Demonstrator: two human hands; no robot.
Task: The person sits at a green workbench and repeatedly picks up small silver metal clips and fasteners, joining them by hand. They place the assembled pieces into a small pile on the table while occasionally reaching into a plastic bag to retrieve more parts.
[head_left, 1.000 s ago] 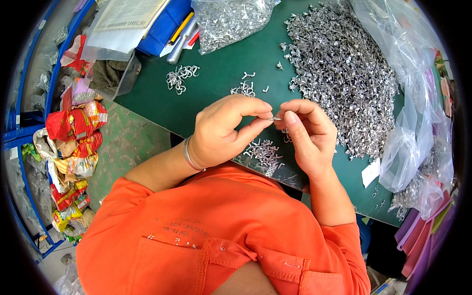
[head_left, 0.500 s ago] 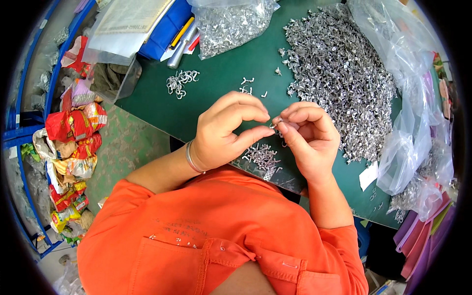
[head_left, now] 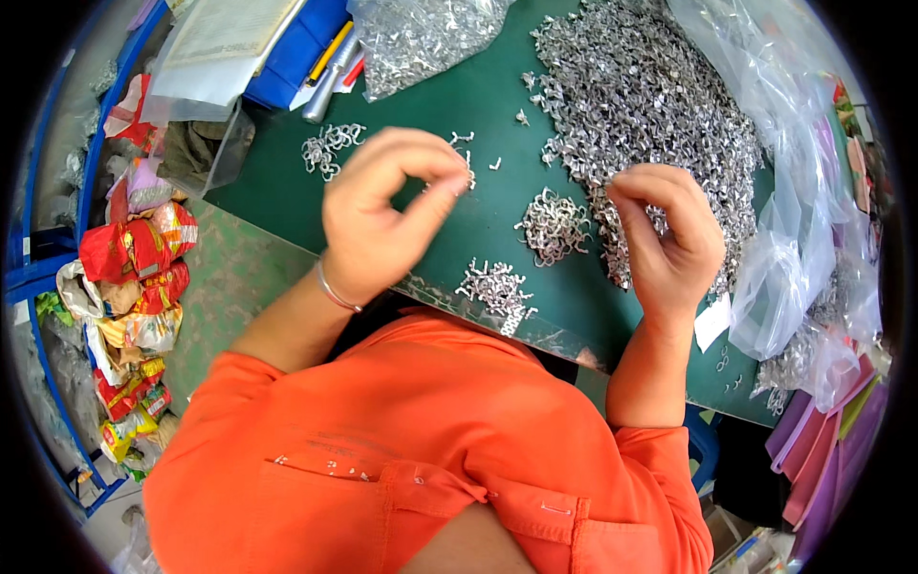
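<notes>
My left hand (head_left: 382, 215), slightly blurred, hovers over the green table with thumb and forefinger pinched together. Its fingertips are beside a few small silver metal pieces (head_left: 463, 140); whether it holds one I cannot make out. Over the left edge of a large heap of small silver metal parts (head_left: 660, 86) is my right hand (head_left: 674, 230), fingers curled and thumb tip against them, any content hidden. Between the hands lie a small pile of curved metal pieces (head_left: 555, 227) and, nearer me, another pile of small metal pieces (head_left: 495, 287).
Curved hooks (head_left: 332, 148) lie at the far left of the green table (head_left: 382, 107). Behind are a clear bag of metal parts (head_left: 426, 43), a blue box (head_left: 292, 57) and pens. Plastic sheeting (head_left: 789, 249) drapes the right side. A blue rack (head_left: 38, 191) with colourful packets stands left.
My hands, together over the table's middle half a second ago, have parted. The left has moved left and away from me, the right rightward to the heap. A small pile between them is uncovered.
</notes>
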